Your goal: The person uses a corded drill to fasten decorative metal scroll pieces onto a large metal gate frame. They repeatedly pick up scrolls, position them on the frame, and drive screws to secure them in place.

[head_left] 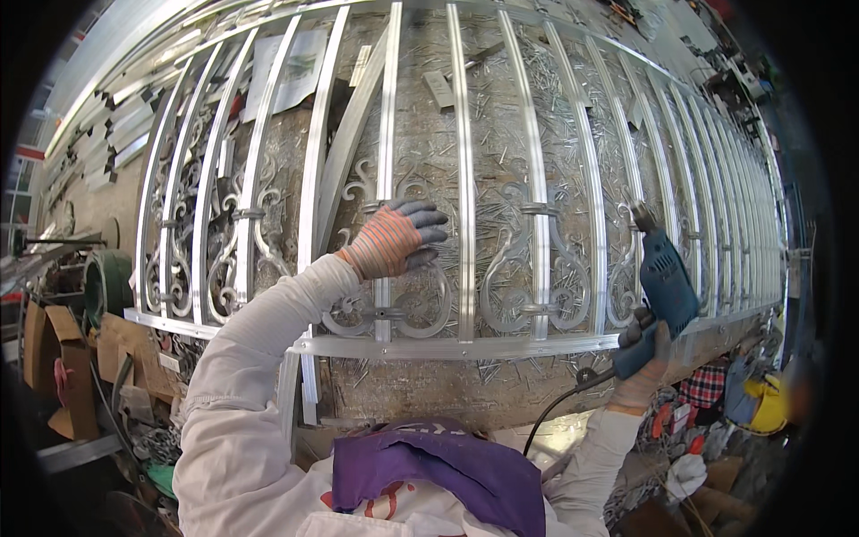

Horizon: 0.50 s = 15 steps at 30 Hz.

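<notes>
A long silver metal railing [463, 347] with many upright bars lies flat in front of me. My left hand [395, 237], in a striped grey and orange glove, hovers over or rests on one upright bar [386, 125]. Its fingers stretch to the right, thumb apart, above a grey scroll ornament [438, 300]; whether it touches the metal I cannot tell. My right hand [646, 353] is closed around the handle of a blue corded power drill [669, 279]. The drill's nose points up and left, near another scroll ornament [624, 300] on the right.
The worktop [394, 394] under the railing is strewn with metal shavings. A black cord [546, 416] runs from the drill toward my body. Cardboard boxes [67, 367] stand at the left, and a loose metal bar [356, 143] lies slanted under the railing. Cloths and a yellow item [765, 404] lie at the right.
</notes>
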### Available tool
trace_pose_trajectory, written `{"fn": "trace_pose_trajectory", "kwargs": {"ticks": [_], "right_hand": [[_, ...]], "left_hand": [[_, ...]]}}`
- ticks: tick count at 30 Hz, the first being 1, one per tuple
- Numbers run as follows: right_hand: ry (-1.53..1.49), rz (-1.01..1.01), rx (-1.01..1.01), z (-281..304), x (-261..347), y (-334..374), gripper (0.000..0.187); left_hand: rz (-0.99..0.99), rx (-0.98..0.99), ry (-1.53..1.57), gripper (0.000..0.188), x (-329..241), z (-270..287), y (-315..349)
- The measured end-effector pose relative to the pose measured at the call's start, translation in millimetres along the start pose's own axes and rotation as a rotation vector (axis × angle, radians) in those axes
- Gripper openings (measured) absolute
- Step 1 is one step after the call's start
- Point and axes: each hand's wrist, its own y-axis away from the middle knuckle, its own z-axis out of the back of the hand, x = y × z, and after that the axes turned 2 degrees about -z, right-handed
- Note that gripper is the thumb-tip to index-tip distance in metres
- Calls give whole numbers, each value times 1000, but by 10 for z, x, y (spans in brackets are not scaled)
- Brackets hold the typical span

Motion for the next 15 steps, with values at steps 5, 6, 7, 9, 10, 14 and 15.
{"fn": "trace_pose_trajectory", "kwargs": {"ticks": [5, 6, 7, 9, 10, 14, 15], "right_hand": [[-339, -5, -1, 728, -510, 38, 39], [-382, 0, -7, 799, -593, 39, 39], [-402, -2, -33, 858, -663, 42, 37], [-455, 8, -96, 877, -834, 30, 36], [-482, 9, -121, 902, -926, 9, 36], [-445, 32, -264, 857, -1135, 37, 38], [-461, 8, -172, 896, -1165, 34, 40]], "left_hand": [[231, -210, -166, 20, 348, 250, -785], [279, -206, -166, 20, 421, 243, -985], [301, -187, -179, 20, 490, 224, -1192], [336, -178, -244, 21, 691, 106, -1555], [358, -134, -322, 21, 817, 49, -1700], [513, -2, -533, 24, 1311, -259, -2262], [593, -2, -567, 25, 1525, -331, -2327]]}}
